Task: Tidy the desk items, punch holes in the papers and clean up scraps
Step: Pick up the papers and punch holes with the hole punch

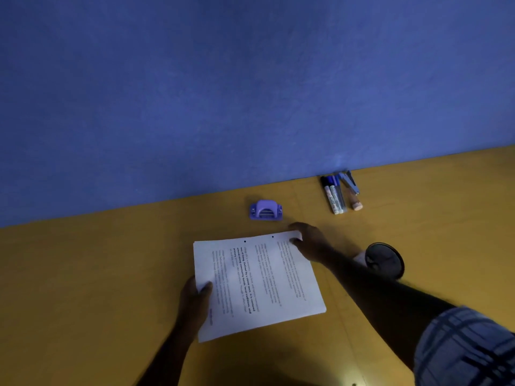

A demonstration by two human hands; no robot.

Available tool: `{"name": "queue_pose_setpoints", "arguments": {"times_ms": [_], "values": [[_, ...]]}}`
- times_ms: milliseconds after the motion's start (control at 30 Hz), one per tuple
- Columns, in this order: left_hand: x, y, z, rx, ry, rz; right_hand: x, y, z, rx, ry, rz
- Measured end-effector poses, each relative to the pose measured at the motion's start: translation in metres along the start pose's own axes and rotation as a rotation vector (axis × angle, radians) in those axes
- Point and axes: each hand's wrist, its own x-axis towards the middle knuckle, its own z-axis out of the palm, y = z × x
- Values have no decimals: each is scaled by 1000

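Blue wall [223, 93] behind yellow counter [83, 274]. Stack of printed papers [259, 285] lies flat on counter, two punched holes near far edge. Left hand [195, 302] pinches near-left edge of papers, thumb on top. Right hand [309, 240] holds far-right corner, fingers curled around it. Purple hole punch [266, 210] stands just beyond papers, apart from them. Markers and stapler [341, 193] lie by wall. Dark round object [384, 260] beside right forearm.

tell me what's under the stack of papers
The papers lie flat on the yellow desk, so only desk shows around them. The left hand grips the near-left edge, its fingers hidden beneath; the right hand holds the far corner. Anything else underneath is covered.
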Motion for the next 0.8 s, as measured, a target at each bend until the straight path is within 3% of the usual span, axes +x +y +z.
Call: {"name": "queue_pose_setpoints", "arguments": {"times_ms": [167, 367, 500, 667, 800], "values": [[-11, 4, -10, -43, 13, 8, -38, 4, 2, 168, 77, 89], [-32, 0, -16, -175, 58, 22, -118, -4, 34, 482, 372, 356], [-43, -1, -13, -238, 112, 33, -167, -6, 64, 801, 250, 550], [-49, 6, -4, -291, 119, 18, -179, -15, 79, 857, 298, 617], [-51, 8, -5, -285, 115, 29, -182, -17, 81, 984, 210, 710]]}}
